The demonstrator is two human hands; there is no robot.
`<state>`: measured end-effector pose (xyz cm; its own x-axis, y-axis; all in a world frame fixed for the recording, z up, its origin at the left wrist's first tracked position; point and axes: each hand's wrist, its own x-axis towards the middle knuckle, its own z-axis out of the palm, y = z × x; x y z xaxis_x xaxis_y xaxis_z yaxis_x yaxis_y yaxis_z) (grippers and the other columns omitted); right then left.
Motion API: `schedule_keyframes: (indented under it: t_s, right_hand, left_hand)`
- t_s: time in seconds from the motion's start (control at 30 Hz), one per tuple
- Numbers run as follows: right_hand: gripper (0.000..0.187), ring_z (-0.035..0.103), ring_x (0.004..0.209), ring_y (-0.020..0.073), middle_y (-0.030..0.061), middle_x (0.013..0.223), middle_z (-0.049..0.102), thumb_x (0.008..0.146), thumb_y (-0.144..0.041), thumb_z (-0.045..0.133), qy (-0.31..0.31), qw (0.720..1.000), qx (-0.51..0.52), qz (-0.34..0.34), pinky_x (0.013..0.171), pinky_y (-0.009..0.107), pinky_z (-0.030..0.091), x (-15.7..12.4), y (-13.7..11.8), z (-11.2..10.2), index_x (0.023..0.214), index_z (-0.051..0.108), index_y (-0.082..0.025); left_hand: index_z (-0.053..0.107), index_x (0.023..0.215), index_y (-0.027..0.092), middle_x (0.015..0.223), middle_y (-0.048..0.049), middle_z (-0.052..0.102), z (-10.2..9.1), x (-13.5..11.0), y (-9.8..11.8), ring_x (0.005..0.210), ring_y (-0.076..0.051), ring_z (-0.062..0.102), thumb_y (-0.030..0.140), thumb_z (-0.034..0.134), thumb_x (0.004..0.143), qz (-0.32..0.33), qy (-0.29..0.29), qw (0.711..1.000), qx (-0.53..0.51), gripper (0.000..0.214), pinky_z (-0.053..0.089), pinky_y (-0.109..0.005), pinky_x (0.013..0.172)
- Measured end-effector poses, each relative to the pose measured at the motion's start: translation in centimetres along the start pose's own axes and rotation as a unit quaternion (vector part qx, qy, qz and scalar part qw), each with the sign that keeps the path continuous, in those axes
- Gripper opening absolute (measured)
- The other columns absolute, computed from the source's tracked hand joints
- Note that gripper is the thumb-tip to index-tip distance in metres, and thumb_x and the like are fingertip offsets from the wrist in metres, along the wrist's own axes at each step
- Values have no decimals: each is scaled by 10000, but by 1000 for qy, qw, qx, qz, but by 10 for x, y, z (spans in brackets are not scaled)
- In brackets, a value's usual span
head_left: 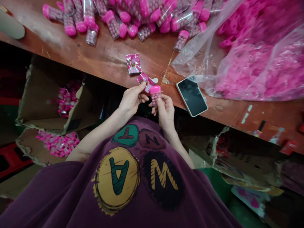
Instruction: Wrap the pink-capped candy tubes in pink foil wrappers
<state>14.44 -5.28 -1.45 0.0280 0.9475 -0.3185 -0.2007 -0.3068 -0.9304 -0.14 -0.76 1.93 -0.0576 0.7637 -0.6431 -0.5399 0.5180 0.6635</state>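
Between the thumb and fingers of my right hand [165,109] is a small clear bottle [155,95] with a pink cap, full of pale pink beads or candies. My left hand [133,98] pinches a shiny pink printed wrapper [145,80] at the table's edge, just left of the bottle's cap. Beyond it a similar flat pink packet [133,64] lies on the wood. A heap of filled bottles [142,19] with pink caps spreads along the far side, and one bottle [181,40] lies a little apart from it.
A phone [192,96] rests at the table's [102,60] near edge, to the right. Behind it a clear plastic bag [256,69] bulges with pink plastic parts. Below left, one cardboard box [45,104] holds pink packed pieces and another box [28,142] holds pink-capped pieces.
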Motion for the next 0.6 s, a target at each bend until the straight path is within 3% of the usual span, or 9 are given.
schedule_keyframes:
  t_s: [0.2,0.6]
  right_hand:
    - [505,586,509,57,-61,770,735,896,-683,767,-11,1000,3,-3,445,180,417,-8,0,1,1073,542,-268]
    - [469,559,467,55,-57,747,743,919,-647,750,33,998,44,-14,434,181,382,-16,-1,0,1066,517,-267]
  left_hand:
    - [681,818,160,663,10,690,0,-6,2,481,-74,626,442,861,919,-15,4,1000,13,349,428,-198,484]
    - [678,820,155,679,24,676,-4,-9,-9,492,-58,620,468,864,914,13,19,1000,9,375,404,-184,468]
